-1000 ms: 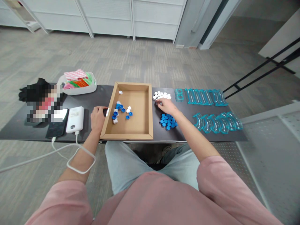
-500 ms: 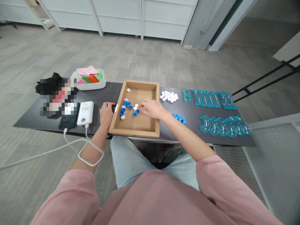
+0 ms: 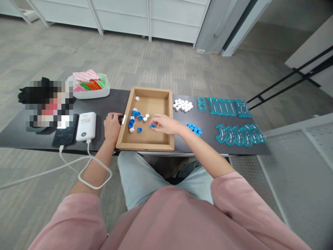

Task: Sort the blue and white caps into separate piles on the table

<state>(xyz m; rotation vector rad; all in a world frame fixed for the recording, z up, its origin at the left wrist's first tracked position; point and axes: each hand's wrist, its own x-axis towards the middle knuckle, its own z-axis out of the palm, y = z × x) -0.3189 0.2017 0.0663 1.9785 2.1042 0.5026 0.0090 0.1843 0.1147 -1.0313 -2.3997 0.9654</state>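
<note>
A shallow cardboard tray (image 3: 145,141) sits on the black table (image 3: 111,100) in front of me, with several small blue and white hexagonal pieces (image 3: 135,118) scattered in its left half. My right hand (image 3: 163,124) reaches into the tray, fingertips pinched on a blue piece (image 3: 152,126). My left hand (image 3: 112,124) rests curled against the tray's left wall, over a small dark object. A pile of white pieces (image 3: 182,105) and a pile of blue pieces (image 3: 194,128) lie just right of the tray.
Rows of teal curved and straight transparent parts (image 3: 239,133) fill the table's right end. A white power bank (image 3: 86,126) with a cable, a phone (image 3: 65,137) and a white basket of coloured sachets (image 3: 90,86) lie to the left.
My right hand left the white pile beside the tray, crossed into the tray and now pinches a blue piece there. My left hand has stayed at the tray's left wall.
</note>
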